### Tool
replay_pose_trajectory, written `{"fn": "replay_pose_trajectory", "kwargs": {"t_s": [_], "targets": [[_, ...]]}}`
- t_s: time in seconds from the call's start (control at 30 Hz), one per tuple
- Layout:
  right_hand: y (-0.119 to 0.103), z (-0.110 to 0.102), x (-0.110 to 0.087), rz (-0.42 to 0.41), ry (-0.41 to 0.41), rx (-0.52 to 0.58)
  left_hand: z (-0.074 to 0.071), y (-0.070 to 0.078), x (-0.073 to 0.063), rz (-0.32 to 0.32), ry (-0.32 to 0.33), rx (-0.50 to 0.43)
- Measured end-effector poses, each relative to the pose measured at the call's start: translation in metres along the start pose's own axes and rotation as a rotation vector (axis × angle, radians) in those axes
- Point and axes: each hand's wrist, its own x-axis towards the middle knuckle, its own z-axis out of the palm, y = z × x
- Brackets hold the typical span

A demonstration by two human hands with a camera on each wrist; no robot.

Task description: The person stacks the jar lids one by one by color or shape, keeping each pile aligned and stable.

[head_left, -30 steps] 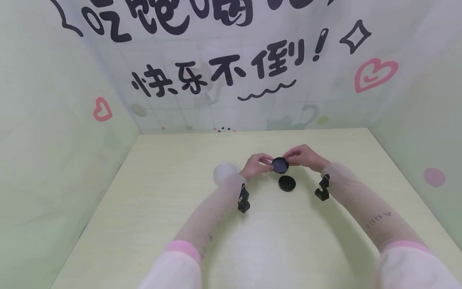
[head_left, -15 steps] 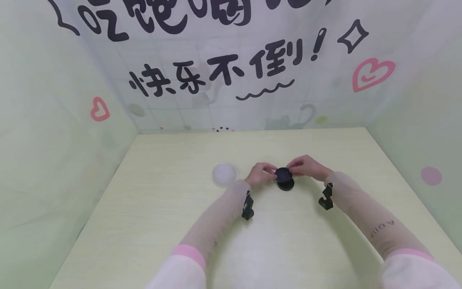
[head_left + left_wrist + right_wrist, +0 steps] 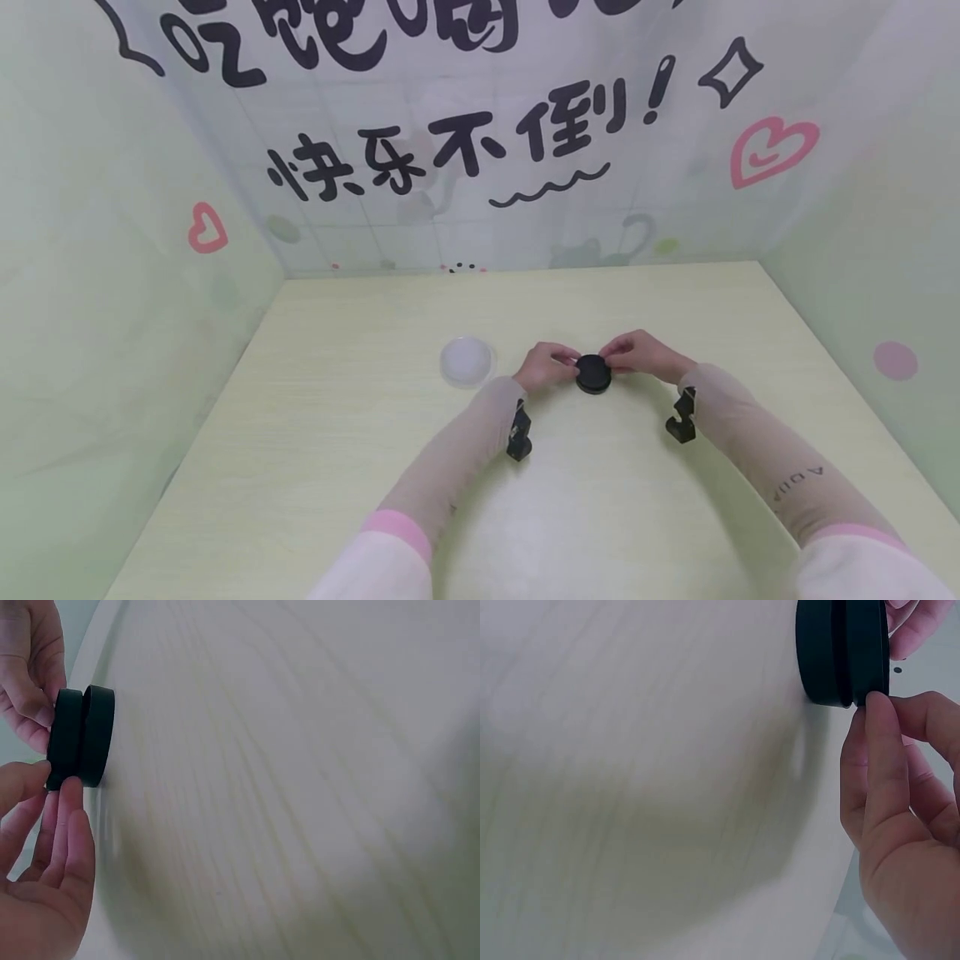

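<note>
My left hand [image 3: 549, 367] and right hand [image 3: 642, 355] pinch opposite edges of a shallow round black piece [image 3: 593, 367], like a lid, between thumb and fingertips. It sits right over a second round black piece [image 3: 595, 390] of similar width, which lies on the table. Seen from the left wrist, the upper piece [image 3: 66, 739] and the lower piece [image 3: 98, 739] have a narrow, slightly slanted gap between their walls. In the right wrist view the upper piece [image 3: 868, 649] is at my right fingertips, and the lower one [image 3: 817, 656] is not gripped.
A whitish, translucent round dish or lid [image 3: 467, 362] lies on the pale wood-grain table [image 3: 315, 433], left of my left hand. Behind the table hangs a printed backdrop [image 3: 420, 237]. Light green sheets [image 3: 97, 333] stand at both sides. Each wrist carries a small black camera mount [image 3: 519, 432].
Both hands have brought the upper black piece down and toward me, from behind the lower piece to right over it. Its greyish face no longer shows. The whitish dish has stayed put.
</note>
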Motion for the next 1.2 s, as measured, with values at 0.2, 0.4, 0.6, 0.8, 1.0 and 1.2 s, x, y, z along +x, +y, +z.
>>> {"fn": "replay_pose_trajectory", "kwargs": {"t_s": [0.2,0.4,0.6,0.8,1.0,1.2], "targets": [[0.0014,0.0008,-0.0027,0.006,-0.008,0.000,0.0015,0.0057,-0.0047,-0.037,-0.010,-0.033],[0.0044,0.0003,-0.0037,-0.009,-0.009,0.019,0.0027,0.0077,-0.0056,-0.029,-0.012,-0.021],[0.0071,0.0007,-0.0021,0.002,0.008,0.019,0.0030,0.0077,-0.0054,-0.037,-0.006,-0.019],[0.0067,0.0030,-0.0029,0.006,0.012,0.026,0.0044,0.0060,-0.0044,-0.050,0.003,-0.033],[0.0058,0.0047,-0.0038,0.018,0.016,0.052,0.0047,0.0059,-0.0044,-0.053,0.002,-0.027],[0.0061,0.0052,-0.0033,0.024,0.018,0.054,0.0041,0.0047,-0.0038,-0.046,0.004,-0.032]]}}
